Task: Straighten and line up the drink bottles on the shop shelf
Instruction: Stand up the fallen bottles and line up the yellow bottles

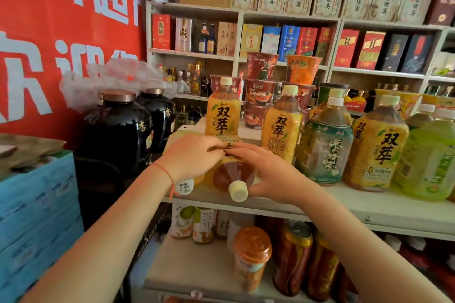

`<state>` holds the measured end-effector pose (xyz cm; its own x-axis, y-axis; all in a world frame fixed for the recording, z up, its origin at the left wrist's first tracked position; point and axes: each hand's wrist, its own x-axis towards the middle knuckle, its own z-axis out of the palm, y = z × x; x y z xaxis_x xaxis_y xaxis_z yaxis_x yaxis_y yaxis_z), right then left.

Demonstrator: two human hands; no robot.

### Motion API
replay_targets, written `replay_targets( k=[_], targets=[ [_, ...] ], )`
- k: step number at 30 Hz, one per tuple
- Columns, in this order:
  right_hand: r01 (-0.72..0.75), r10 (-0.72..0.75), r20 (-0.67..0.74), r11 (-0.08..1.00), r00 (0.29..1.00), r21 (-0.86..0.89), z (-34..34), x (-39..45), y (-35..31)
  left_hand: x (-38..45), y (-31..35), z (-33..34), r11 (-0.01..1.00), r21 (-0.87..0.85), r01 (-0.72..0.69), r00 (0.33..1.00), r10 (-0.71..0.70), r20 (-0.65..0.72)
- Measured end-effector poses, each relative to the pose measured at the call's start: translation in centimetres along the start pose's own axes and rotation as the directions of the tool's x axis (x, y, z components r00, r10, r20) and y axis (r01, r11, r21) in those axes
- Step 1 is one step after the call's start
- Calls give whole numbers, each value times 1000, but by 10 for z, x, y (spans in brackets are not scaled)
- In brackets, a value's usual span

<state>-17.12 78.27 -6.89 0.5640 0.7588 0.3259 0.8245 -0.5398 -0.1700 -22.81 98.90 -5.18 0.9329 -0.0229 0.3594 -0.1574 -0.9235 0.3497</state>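
A yellow-labelled plastic tea bottle with a cream cap [234,174], lying on its side at the front of the white shop shelf [384,206], is gripped by the left hand [194,155] and the right hand [268,174], beside upright yellow-labelled bottles [283,125].

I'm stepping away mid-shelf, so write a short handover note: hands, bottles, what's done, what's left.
Left hand and right hand both grip one yellow-label tea bottle lying on its side on the shelf, cap toward you. A second bottle lies under the left wrist. Done: upright bottles stand to the right, though unevenly. Left: stand both fallen bottles up, then even out the row.
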Motion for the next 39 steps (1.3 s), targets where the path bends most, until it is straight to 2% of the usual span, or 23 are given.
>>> replay_targets(
  k=[3,6,8,10,12,15,17,20,25,29,32,36,39],
  targets=[
    [14,-7,-91,997,996,71,7,-4,5,-4,0,-6,991,-136,16,999,-10,44],
    [24,-12,-140,996,990,82,4,-5,3,-5,-6,-12,994,-104,-39,989,53,140],
    [0,32,-174,984,984,179,-8,-2,-2,-2,-12,-15,990,-92,-110,972,126,196],
    [-34,100,-197,949,975,313,-22,4,-6,1,-15,-13,978,-173,-121,969,154,195],
    [-33,143,-236,910,961,414,-29,12,-11,2,-15,-10,953,-287,-99,984,136,113],
    [-39,248,-320,841,914,540,-27,29,-19,8,-12,-4,904,-413,-112,991,69,-118],
    [-68,342,-377,811,861,581,-26,42,-25,15,-6,-5,900,-427,-89,981,5,-193],
    [-109,420,-391,782,819,613,-22,56,-30,31,-1,-7,932,-361,-33,976,-48,-213],
    [-161,420,-351,802,837,576,-15,56,-28,52,1,-11,985,-163,58,968,-96,-233],
    [-242,392,-281,862,876,445,-5,50,-26,71,2,-17,992,-83,94,982,-107,-156],
    [-264,381,-327,899,865,350,4,52,-25,75,0,-14,985,-154,83,990,-99,-101],
    [-310,390,-413,918,823,249,13,56,-23,63,-11,-16,955,-297,12,1000,-20,-24],
    [-334,390,-439,921,809,203,14,60,-21,47,-29,-18,940,-337,46,996,-71,-61]
  ],
)
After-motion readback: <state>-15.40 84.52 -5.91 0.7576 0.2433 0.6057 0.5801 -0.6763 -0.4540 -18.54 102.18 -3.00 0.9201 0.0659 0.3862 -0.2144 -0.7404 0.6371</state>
